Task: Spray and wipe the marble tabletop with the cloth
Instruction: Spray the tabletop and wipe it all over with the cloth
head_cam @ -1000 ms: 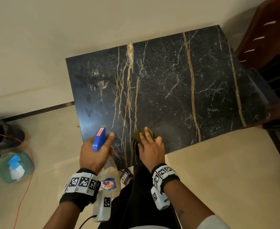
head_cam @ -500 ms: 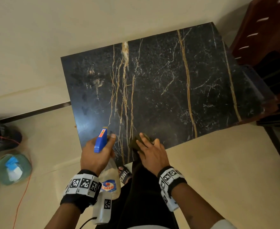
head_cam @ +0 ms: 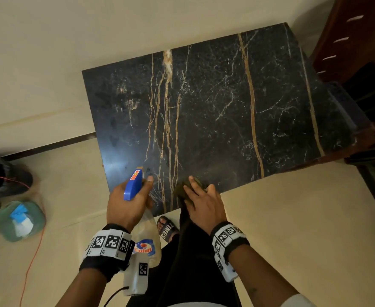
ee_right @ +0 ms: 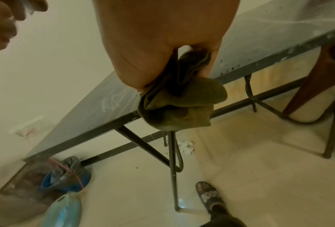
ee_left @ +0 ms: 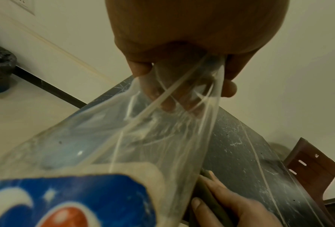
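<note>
At the tabletop (head_cam: 215,111) edge, both hands stay put.

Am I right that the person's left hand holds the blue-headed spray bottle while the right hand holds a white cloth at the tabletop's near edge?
Not quite: the cloth is olive green, as the right wrist view shows. The left hand does hold the spray bottle, and the right hand holds the cloth at the marble tabletop's near edge.

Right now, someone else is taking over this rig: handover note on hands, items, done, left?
Left hand grips the spray bottle by its blue trigger head, nozzle aimed at the marble tabletop.
Right hand holds the bunched olive cloth at the tabletop's near edge.
Done: faint mist hangs above the near edge, so spraying seems under way.
Left: wipe the whole top; no wiped streaks visible yet.
</note>
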`<state>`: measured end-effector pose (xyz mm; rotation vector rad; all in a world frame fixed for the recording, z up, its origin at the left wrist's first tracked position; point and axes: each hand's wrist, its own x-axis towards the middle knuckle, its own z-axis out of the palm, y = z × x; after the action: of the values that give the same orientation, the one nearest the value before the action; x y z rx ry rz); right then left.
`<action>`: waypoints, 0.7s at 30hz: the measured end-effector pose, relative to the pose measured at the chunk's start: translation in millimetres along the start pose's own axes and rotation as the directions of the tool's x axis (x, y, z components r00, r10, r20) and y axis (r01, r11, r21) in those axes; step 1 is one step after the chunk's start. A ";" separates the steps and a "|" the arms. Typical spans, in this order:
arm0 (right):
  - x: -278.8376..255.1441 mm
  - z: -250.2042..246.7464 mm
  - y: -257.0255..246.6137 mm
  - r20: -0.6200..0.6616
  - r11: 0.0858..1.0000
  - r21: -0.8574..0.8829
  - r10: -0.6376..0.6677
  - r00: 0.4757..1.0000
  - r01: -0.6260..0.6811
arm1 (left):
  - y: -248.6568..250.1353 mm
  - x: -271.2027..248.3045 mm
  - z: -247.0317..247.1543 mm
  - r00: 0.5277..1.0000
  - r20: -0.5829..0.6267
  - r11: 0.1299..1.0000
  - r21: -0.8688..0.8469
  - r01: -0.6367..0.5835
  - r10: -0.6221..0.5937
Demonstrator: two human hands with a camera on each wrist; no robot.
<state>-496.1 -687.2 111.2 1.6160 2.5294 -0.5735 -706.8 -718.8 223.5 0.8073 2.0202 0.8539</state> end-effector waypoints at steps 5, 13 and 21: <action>-1.1 12.6 -36.1 -0.056 0.970 0.069 0.237 0.970 -0.233 | -10.4 -7.8 -9.2 0.999 -0.051 1.000 -0.009 0.013 -0.014; -2.1 12.3 -45.4 0.056 0.997 0.027 -0.078 0.995 0.076 | -18.4 -24.3 -25.8 0.993 -0.115 0.999 -0.053 0.010 -0.016; 8.1 6.0 -84.3 0.117 0.987 -0.016 0.163 0.980 -0.162 | -18.7 -34.2 -27.4 0.985 -0.164 0.994 -0.104 0.041 -0.057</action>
<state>-575.4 -713.7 125.8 1.7121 2.2882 -0.6227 -717.5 -763.7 235.7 0.6453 2.1138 1.0155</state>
